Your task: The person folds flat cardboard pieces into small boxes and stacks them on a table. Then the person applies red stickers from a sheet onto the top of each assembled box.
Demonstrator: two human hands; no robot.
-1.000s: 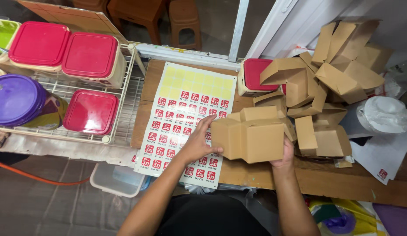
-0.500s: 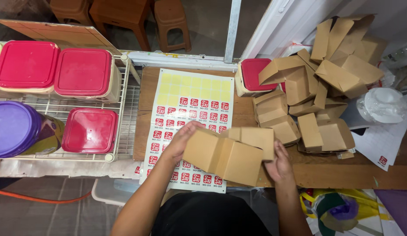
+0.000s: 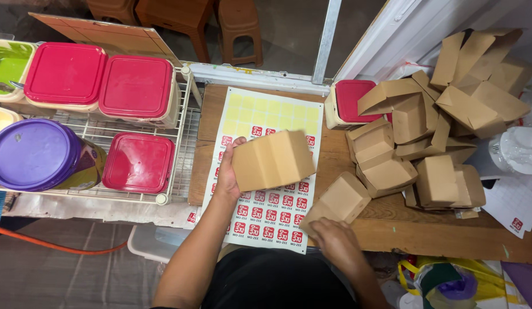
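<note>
1. The left hand (image 3: 227, 174) holds a folded brown box (image 3: 273, 160) above the sticker sheet (image 3: 264, 171), thumb on the near edge and fingers (image 3: 238, 141) curled over the far one. The grip is at one end only, so the box could tilt and slip onto the sheet.
2. The right hand (image 3: 333, 243) rests on a second box (image 3: 337, 203) at the worktop's (image 3: 437, 232) front edge, fingers bent over its near corner; I cannot tell whether they pinch it or merely press. That box sits close to the edge, so a nudge might send it over toward the bags (image 3: 449, 280) below.
3. The sheet overhangs the front edge. A forearm dragging across it could crease it or pull it down, and the red stickers might lift.
4. The heap of boxes (image 3: 443, 120) to the right is loose and leans every way. A bump from the right elbow could topple some onto the red-lidded tub (image 3: 354, 100) or off the back.
5. The wire rack (image 3: 180, 149) with its lidded tubs (image 3: 137, 86) stands just beside the left arm; a wide swing may knock it.
</note>
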